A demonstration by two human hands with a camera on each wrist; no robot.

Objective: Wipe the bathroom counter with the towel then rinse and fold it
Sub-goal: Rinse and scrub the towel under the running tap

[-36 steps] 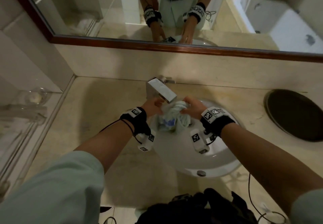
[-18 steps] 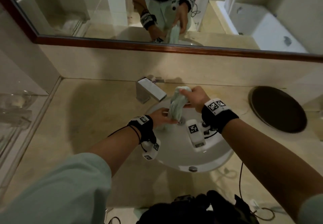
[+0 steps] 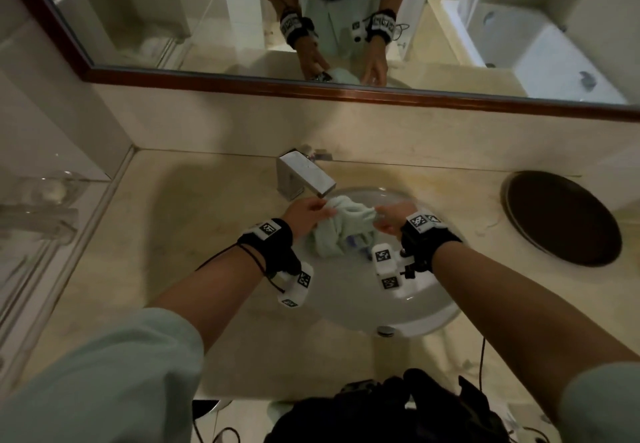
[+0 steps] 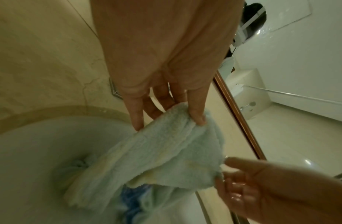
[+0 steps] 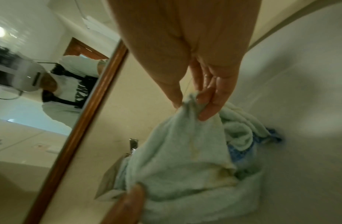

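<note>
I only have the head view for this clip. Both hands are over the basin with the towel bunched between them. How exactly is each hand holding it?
Observer: In the left wrist view, the left hand pinches the towel at its top edge, thumb over the fabric.
Operator: And the right?
Observer: The right wrist view shows the right hand pinching another bit of the edge between thumb and fingertips.
Operator: Is the towel hanging free?
Observer: No. Its lower part lies bunched on the sink bowl, with a blue patch showing.
</note>
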